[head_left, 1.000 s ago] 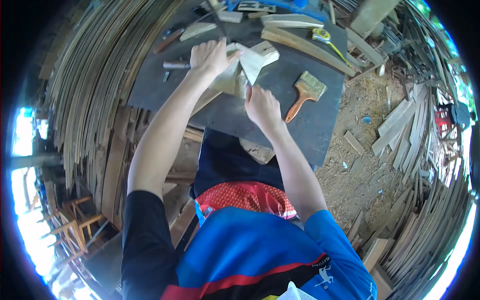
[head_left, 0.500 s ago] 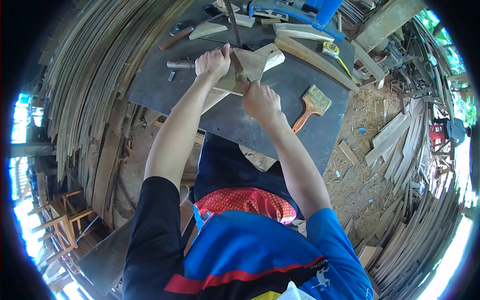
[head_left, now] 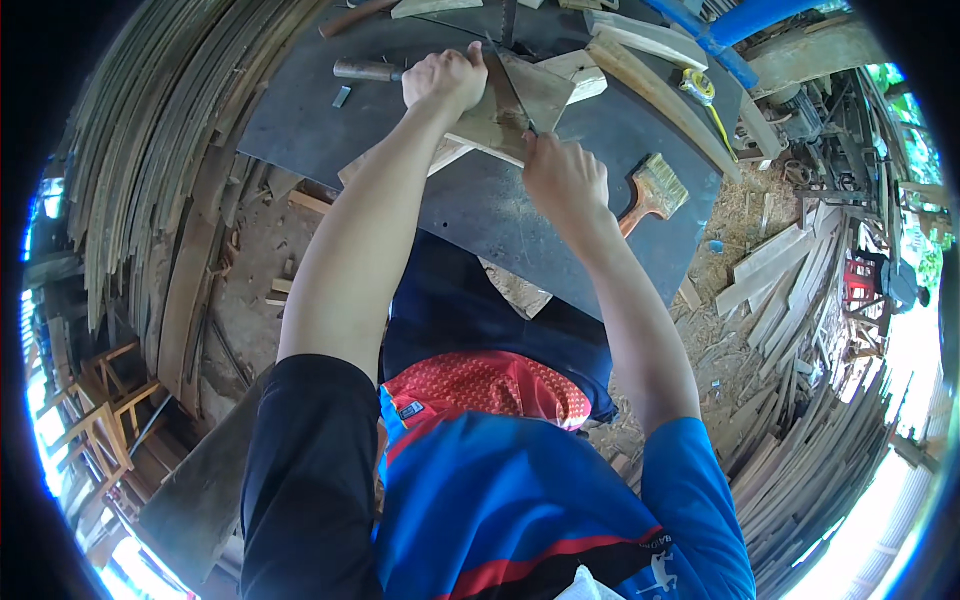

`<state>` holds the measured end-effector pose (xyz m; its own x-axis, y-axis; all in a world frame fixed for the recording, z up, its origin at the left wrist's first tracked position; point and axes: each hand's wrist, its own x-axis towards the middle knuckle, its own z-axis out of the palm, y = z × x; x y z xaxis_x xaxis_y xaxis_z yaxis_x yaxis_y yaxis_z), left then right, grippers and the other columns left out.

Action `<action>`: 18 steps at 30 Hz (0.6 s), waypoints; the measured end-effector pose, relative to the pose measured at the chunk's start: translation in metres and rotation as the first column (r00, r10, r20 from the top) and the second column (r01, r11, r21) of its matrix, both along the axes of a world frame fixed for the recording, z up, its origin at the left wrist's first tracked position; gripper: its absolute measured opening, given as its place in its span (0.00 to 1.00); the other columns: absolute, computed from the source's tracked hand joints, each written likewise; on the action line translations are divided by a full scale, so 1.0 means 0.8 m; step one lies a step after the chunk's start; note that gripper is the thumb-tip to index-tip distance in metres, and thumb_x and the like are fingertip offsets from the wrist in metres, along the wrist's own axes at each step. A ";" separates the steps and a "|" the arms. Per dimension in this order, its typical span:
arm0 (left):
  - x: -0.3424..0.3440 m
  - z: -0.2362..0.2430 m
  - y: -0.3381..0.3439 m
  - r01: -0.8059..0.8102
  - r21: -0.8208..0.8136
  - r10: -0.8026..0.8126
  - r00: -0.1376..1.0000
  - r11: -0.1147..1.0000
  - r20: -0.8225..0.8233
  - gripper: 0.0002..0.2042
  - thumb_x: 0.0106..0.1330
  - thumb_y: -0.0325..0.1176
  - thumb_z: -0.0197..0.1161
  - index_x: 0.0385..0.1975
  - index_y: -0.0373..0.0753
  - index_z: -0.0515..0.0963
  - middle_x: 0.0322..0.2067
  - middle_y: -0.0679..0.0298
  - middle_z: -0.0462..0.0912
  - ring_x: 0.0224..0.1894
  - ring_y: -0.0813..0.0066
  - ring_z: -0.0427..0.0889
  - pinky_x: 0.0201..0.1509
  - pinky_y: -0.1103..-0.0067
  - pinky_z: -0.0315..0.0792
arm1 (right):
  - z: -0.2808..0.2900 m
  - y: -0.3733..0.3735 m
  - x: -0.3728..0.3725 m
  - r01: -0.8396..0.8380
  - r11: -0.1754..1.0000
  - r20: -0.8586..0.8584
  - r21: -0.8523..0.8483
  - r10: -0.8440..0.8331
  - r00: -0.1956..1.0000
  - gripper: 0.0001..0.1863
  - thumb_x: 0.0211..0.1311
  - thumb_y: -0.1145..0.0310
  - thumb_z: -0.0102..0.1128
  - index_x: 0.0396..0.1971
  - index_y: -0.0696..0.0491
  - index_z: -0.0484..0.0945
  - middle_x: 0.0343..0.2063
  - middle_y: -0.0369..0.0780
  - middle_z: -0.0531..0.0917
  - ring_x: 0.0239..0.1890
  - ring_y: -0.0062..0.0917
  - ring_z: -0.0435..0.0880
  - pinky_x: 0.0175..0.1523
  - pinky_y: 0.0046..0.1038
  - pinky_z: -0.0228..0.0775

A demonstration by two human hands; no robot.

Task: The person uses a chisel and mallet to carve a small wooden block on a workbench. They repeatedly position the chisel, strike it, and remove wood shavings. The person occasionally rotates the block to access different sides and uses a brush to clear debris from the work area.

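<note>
Bracing the flat wooden board [head_left: 548, 92] on the pale timber [head_left: 588, 80] that crosses beneath it on the dark tabletop [head_left: 300, 110], we rest the left hand [head_left: 445, 80] at the board's left side, its fingers curled; whether they clamp the edge, we cannot tell. Our right hand [head_left: 568, 180] is clenched on the near end of a narrow, dark, blade-like tool [head_left: 513, 92] lying across the board. For good control, we should press the board firmly down, hold the raised left thumb clear of the blade, and guide it with light, even pressure.
</note>
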<state>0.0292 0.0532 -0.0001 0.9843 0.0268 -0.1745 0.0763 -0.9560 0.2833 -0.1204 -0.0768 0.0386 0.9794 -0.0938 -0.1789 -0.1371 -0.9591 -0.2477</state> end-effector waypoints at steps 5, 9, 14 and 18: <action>-0.003 -0.003 0.000 0.035 -0.069 -0.035 0.999 0.997 -0.003 0.36 0.75 0.60 0.33 0.47 0.36 0.83 0.48 0.47 0.84 0.55 0.49 0.81 0.61 0.61 0.73 | -0.011 0.009 -0.009 0.045 0.999 -0.002 -0.011 -0.045 0.999 0.21 0.75 0.60 0.45 0.29 0.59 0.81 0.26 0.53 0.86 0.33 0.48 0.88 0.39 0.44 0.81; 0.000 0.000 -0.002 0.029 -0.057 -0.029 1.000 0.998 0.002 0.35 0.75 0.61 0.33 0.48 0.37 0.83 0.49 0.48 0.84 0.56 0.51 0.81 0.61 0.62 0.73 | -0.013 0.011 -0.004 0.077 0.997 0.034 0.025 -0.078 0.996 0.22 0.75 0.60 0.45 0.28 0.59 0.80 0.24 0.53 0.85 0.31 0.48 0.88 0.37 0.45 0.81; 0.000 -0.007 -0.004 0.012 0.014 -0.013 0.997 1.000 0.073 0.32 0.76 0.56 0.33 0.43 0.40 0.85 0.43 0.55 0.87 0.51 0.58 0.85 0.55 0.67 0.76 | -0.007 0.018 -0.021 0.060 0.998 0.026 0.022 -0.060 0.998 0.22 0.75 0.60 0.44 0.27 0.60 0.80 0.24 0.54 0.85 0.30 0.50 0.88 0.35 0.45 0.82; -0.003 -0.004 -0.006 0.027 0.013 -0.028 0.997 1.000 0.067 0.32 0.76 0.56 0.33 0.43 0.40 0.85 0.43 0.54 0.87 0.50 0.58 0.85 0.55 0.67 0.77 | -0.008 0.018 -0.024 0.078 0.996 -0.004 0.036 -0.078 0.997 0.21 0.75 0.61 0.44 0.29 0.60 0.80 0.25 0.54 0.85 0.30 0.50 0.88 0.35 0.45 0.82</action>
